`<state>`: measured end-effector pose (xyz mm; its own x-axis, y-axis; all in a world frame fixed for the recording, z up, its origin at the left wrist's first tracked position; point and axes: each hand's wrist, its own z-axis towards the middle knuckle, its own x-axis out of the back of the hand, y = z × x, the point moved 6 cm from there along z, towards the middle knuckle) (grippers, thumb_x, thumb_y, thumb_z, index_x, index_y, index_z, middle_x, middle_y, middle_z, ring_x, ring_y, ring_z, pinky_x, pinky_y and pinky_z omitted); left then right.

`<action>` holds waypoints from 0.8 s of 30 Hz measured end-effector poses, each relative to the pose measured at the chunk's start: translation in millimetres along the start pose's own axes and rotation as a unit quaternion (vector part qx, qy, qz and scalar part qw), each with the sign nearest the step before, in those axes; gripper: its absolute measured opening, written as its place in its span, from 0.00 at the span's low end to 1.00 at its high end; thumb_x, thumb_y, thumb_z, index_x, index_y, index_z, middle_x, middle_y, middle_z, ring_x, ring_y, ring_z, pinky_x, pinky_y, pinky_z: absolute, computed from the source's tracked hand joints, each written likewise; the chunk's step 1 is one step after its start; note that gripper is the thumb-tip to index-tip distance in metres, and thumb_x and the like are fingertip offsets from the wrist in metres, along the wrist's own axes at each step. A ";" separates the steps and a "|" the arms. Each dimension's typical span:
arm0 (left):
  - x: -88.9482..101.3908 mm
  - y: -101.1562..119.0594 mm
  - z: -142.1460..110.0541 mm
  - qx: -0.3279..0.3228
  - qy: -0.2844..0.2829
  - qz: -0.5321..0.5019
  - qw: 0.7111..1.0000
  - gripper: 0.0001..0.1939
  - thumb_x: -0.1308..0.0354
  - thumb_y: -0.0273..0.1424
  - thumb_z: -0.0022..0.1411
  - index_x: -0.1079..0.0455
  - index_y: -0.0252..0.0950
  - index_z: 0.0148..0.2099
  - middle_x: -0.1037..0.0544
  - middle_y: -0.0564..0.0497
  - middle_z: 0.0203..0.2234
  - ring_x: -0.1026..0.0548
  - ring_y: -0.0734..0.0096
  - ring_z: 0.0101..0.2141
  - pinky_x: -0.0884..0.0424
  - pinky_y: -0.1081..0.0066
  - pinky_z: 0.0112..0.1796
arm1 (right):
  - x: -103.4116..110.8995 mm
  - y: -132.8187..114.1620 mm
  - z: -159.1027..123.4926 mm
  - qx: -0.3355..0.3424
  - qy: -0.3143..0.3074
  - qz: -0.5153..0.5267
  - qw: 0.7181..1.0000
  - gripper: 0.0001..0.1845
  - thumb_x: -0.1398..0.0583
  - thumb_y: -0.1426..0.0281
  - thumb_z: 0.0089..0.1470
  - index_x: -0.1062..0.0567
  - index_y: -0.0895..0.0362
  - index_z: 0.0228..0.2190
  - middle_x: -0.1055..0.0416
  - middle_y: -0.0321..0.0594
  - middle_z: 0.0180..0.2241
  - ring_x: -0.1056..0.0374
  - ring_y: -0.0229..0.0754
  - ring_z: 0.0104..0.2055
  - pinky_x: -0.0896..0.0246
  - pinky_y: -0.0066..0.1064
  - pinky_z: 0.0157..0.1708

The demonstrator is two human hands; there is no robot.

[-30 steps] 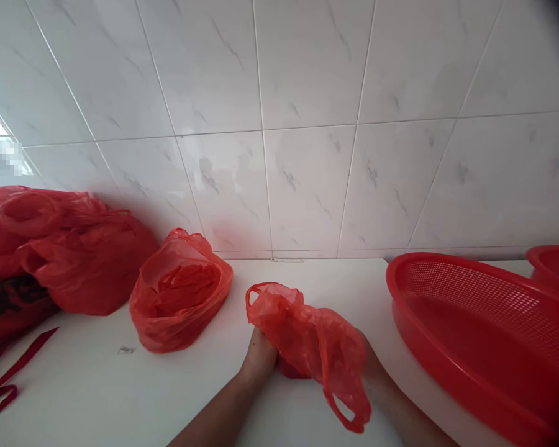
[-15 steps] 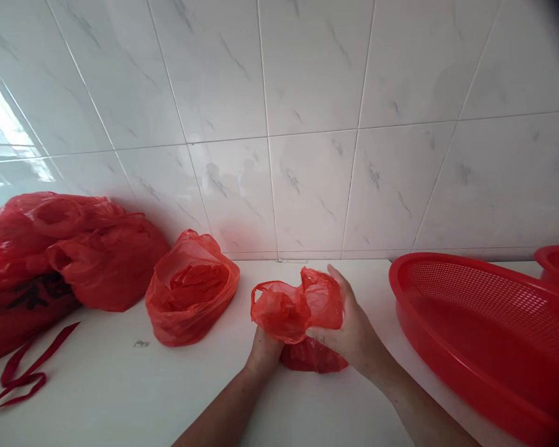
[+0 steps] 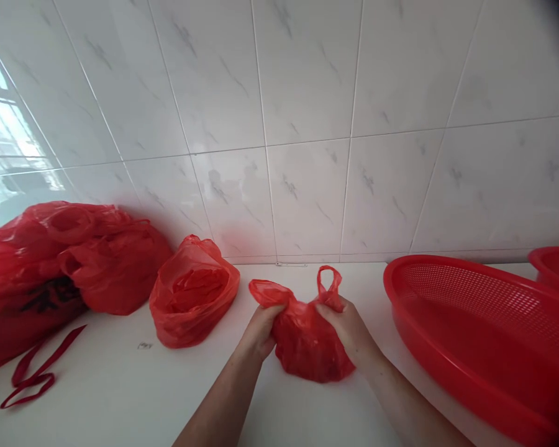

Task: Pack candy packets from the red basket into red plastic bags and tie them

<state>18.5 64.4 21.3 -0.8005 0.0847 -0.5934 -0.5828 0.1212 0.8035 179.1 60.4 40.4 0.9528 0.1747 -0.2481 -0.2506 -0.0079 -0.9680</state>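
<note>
Between my hands is a small red plastic bag (image 3: 312,347), its lower part bulging and darker, with contents I cannot make out. My left hand (image 3: 264,326) pinches the bag's left side below one handle, thumb on top. On the other side my right hand (image 3: 347,326) grips below the right handle loop, which stands up. The bag's bottom is at or just above the white table (image 3: 205,397); I cannot tell if it touches. To the left stands a wide-mouthed red plastic bag (image 3: 190,323) with crumpled red plastic inside.
Large full red bags (image 3: 112,267) are heaped at the far left, with a dark red strap (image 3: 37,379) lying in front. At the right sits a big red perforated basket (image 3: 456,360), with another red basket (image 3: 554,264) behind it. A tiled wall (image 3: 307,192) bounds the back.
The bag's mouth, spread wide before, is now drawn narrow with both handles up. My right hand has closed from a spread pose onto the bag's side. The view has shifted slightly.
</note>
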 end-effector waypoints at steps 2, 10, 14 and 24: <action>8.1 7.7 3.9 -0.057 0.054 -0.051 0.996 0.07 0.36 0.30 0.51 0.28 0.33 0.34 0.23 0.50 0.30 0.25 0.70 0.32 0.30 0.72 0.36 | 10.6 -1.7 2.1 -0.018 0.032 0.106 0.994 0.15 0.35 0.61 0.43 0.26 0.57 0.32 0.26 0.41 0.29 0.29 0.45 0.33 0.36 0.36 0.36; 11.4 2.3 0.1 -0.046 0.042 -0.128 0.990 0.07 0.38 0.31 0.52 0.30 0.32 0.31 0.23 0.50 0.28 0.25 0.71 0.30 0.30 0.73 0.34 | 12.0 -9.7 6.8 -0.036 -0.019 0.307 0.951 0.07 0.38 0.69 0.44 0.27 0.53 0.31 0.33 0.32 0.24 0.34 0.38 0.30 0.38 0.33 0.38; 7.2 -20.2 -0.5 0.003 0.077 -0.117 0.990 0.12 0.38 0.32 0.51 0.39 0.35 0.24 0.32 0.58 0.17 0.32 0.78 0.19 0.34 0.75 0.25 | -4.3 -9.4 -1.2 -0.014 -0.100 0.234 0.967 0.06 0.42 0.65 0.51 0.29 0.54 0.28 0.50 0.27 0.16 0.50 0.32 0.19 0.41 0.29 0.30; 4.7 -34.8 -5.2 0.004 0.093 -0.032 0.995 0.21 0.37 0.32 0.47 0.51 0.38 0.21 0.39 0.60 0.11 0.39 0.79 0.14 0.42 0.76 0.18 | -26.2 12.0 -19.5 -0.016 -0.126 -0.130 0.983 0.28 0.45 0.55 0.56 0.40 0.47 0.57 0.42 0.29 0.21 0.45 0.34 0.23 0.46 0.27 0.26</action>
<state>34.3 55.5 -9.2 -0.7748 -0.1082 -0.6229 -0.6323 0.1279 0.7641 154.4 36.5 34.5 0.9102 0.4137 0.0203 0.0042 0.0397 -0.9992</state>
